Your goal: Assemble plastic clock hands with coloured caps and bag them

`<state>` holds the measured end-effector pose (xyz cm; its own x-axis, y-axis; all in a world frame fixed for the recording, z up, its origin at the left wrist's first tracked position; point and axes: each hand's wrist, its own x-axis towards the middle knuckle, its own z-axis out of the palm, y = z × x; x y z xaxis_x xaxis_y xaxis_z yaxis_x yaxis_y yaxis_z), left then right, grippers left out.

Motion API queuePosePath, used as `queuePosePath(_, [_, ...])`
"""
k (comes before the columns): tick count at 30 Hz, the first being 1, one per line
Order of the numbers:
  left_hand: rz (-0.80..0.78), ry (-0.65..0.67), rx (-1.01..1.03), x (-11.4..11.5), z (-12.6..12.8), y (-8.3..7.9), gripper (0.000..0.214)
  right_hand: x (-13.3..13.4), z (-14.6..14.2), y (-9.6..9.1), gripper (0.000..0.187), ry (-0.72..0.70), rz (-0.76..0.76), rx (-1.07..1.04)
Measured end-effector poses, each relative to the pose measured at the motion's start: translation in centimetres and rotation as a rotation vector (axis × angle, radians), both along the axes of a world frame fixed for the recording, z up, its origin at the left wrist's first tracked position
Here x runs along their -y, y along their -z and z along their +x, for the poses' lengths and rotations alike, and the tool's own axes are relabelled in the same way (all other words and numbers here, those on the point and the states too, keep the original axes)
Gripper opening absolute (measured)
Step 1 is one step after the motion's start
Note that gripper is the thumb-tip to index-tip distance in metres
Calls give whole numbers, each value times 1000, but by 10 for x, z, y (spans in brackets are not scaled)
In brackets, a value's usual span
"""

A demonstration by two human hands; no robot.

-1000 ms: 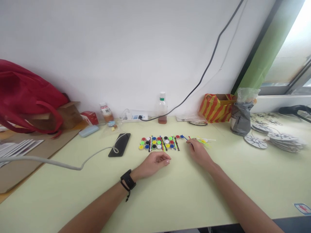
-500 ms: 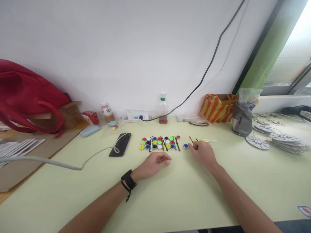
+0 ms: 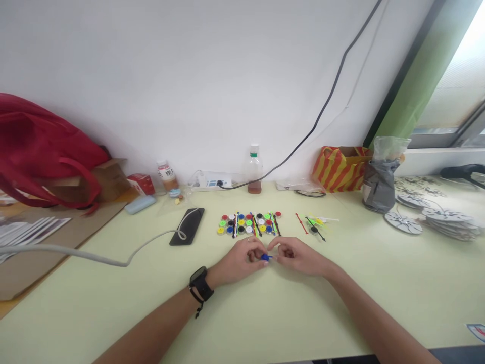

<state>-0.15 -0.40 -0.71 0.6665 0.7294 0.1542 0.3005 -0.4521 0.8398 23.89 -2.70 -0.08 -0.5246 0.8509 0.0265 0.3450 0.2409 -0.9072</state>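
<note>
Between the finger and thumb of my left hand (image 3: 242,259) is a small blue disc (image 3: 264,257), held just above the table. A thin blue pointer (image 3: 270,257) sticks out from the disc toward my right hand (image 3: 299,256), whose fingertips close around its outer end. Whether pointer and disc are joined, I cannot tell. Behind my hands lie rows of coloured round discs (image 3: 241,229), with thin coloured pointers (image 3: 253,224) laid between them. Right of these are a red pointer (image 3: 301,223), a black disc (image 3: 313,230) and a black pointer (image 3: 321,235).
A phone (image 3: 188,227) with a grey cable lies to the left. Two bottles (image 3: 254,172) and a power strip (image 3: 212,181) stand by the wall. On the right are a striped bag (image 3: 337,169), a grey bag (image 3: 379,187) and stacked white discs (image 3: 450,222).
My right hand has come left and nearer, meeting my left hand. The blue disc has left its spot on the table and is now between my left fingers.
</note>
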Motion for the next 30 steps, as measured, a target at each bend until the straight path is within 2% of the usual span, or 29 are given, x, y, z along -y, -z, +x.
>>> queuePosePath(4, [-59, -22, 7, 0, 0, -1, 24, -2, 4, -5, 31, 40, -22, -61])
queuePosePath(9, [-189, -80, 137, -1, 0, 5, 29, -2, 11, -15, 41, 146, -92, -196])
queuePosePath(15, [-310, -100, 179, -5, 1, 13, 30, -1, 9, -18, 35, 216, -54, -253])
queuePosePath(18, [-325, -112, 182, -5, 0, 12, 35, -2, 9, -14, 32, 296, -110, -315])
queuePosePath(20, [-339, -111, 183, -5, 0, 10, 40, -3, 9, -12, 30, 288, -188, -397])
queuePosePath(24, [-362, -93, 196, -4, -1, 7, 47, -3, 5, -8, 23, 178, -277, -532])
queuePosePath(30, [-325, -59, 230, -2, 0, 1, 49, 0, -9, -2, 27, 160, -260, -503])
